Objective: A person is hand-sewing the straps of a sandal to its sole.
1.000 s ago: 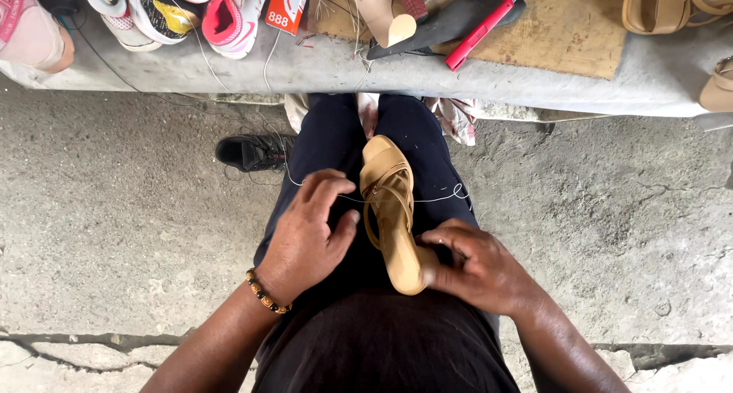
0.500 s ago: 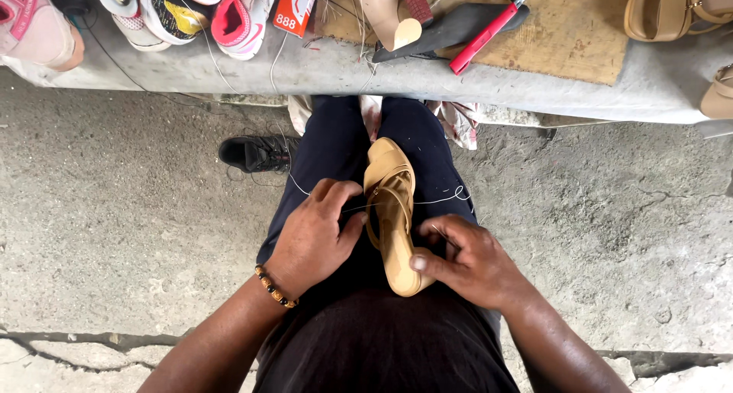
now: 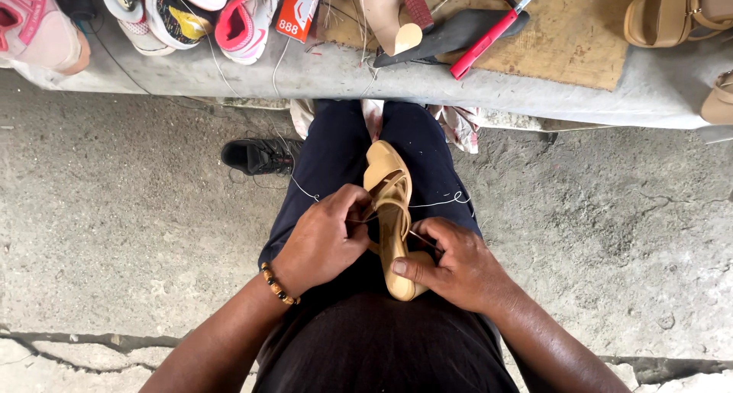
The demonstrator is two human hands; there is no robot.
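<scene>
A tan strappy sandal (image 3: 391, 210) lies along my lap, toe pointing away from me. My left hand (image 3: 324, 236) is closed on the sandal's straps at its left side; a beaded bracelet is on that wrist. My right hand (image 3: 454, 267) grips the heel end, thumb pressed on the sole's edge. A thin white thread (image 3: 439, 202) runs from the sandal across my dark trousers to both sides.
A grey bench (image 3: 229, 72) ahead holds several sneakers (image 3: 183, 8), a red box (image 3: 299, 10), a brown board (image 3: 580, 34) with a red-handled tool (image 3: 485, 38) and a shoe sole, plus tan sandals (image 3: 676, 11). A black shoe (image 3: 256, 156) sits on the concrete floor.
My left hand has slid up from the trouser leg onto the sandal's straps and closed there. My right hand has shifted slightly along the heel.
</scene>
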